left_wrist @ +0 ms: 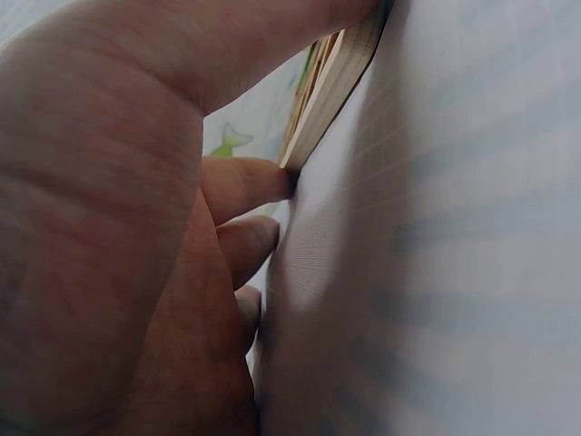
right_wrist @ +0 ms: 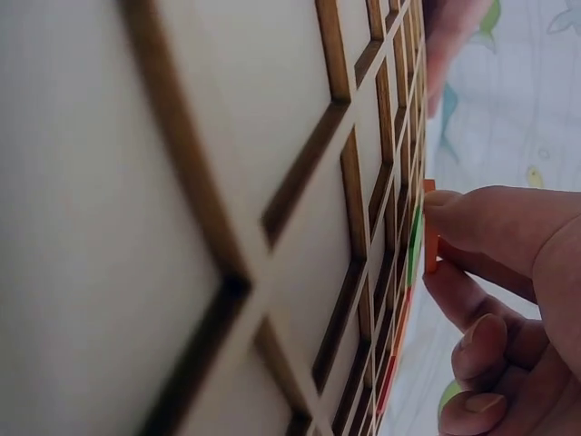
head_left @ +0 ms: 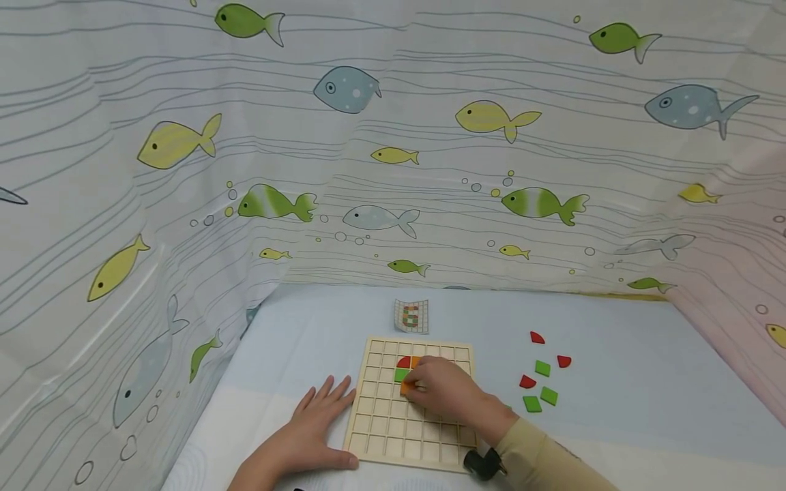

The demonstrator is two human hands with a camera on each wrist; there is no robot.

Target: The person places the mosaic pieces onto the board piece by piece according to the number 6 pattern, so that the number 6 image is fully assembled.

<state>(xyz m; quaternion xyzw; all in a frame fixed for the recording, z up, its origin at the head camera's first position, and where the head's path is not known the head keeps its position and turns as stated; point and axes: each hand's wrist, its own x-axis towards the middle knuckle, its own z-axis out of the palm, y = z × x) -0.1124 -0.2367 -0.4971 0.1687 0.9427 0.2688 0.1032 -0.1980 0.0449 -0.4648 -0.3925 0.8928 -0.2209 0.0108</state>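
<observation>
My right hand (head_left: 443, 389) pinches a small orange tile (right_wrist: 431, 227) between thumb and finger, right over the gridded wooden board (head_left: 381, 426). In the head view the tile shows just below a green square tile (head_left: 401, 375) set in the grid. Above that green one sits a red quarter-round tile (head_left: 403, 362), with another orange tile (head_left: 415, 360) beside it, partly covered by the hand. My left hand (head_left: 310, 429) lies with spread fingers along the board's left edge. Thumb and fingertips touch the board's side in the left wrist view.
Behind the board lies a small pattern card (head_left: 411, 316) with a coloured figure on a grid. Several loose tiles, such as a red quarter-round (head_left: 563, 361) and a green square (head_left: 549, 395), are scattered to the right. Fish-printed curtain (head_left: 430, 204) walls surround the table.
</observation>
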